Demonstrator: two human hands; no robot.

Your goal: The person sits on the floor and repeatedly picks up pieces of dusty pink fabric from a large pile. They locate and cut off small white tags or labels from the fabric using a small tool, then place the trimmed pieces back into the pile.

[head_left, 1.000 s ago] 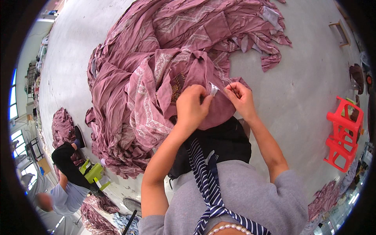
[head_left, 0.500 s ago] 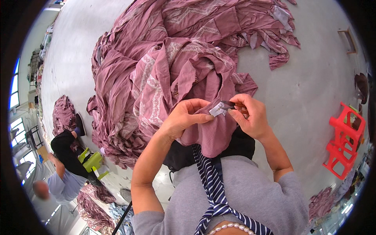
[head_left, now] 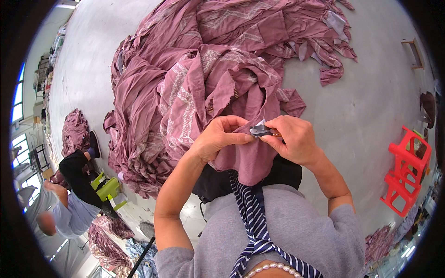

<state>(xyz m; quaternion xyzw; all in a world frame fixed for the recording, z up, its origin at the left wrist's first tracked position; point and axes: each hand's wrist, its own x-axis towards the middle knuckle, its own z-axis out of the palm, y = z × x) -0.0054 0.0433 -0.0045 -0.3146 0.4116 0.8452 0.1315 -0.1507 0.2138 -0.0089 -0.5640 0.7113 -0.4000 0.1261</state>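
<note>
A mauve fabric (head_left: pixel 243 160) with white patterned bands hangs over my lap, part of a large heap. My left hand (head_left: pixel 222 136) pinches its edge between thumb and fingers, beside a small white label (head_left: pixel 262 122). In my right hand (head_left: pixel 292 139) is a pair of small dark thread snips (head_left: pixel 260 130). Their blades lie across the label, close to my left fingertips, and partly cover it. Whether the blades are apart or together I cannot tell.
The fabric heap (head_left: pixel 185 78) spreads over the pale floor (head_left: pixel 343 129) ahead and to the left. Red plastic stools (head_left: pixel 405 171) stand at the right. On the left a person (head_left: pixel 76 204) sits by a green stool (head_left: pixel 109 189), near more fabric.
My right hand has shifted slightly left, bringing the snips across the label, which showed more fully before. My left hand keeps its pinch in nearly the same place.
</note>
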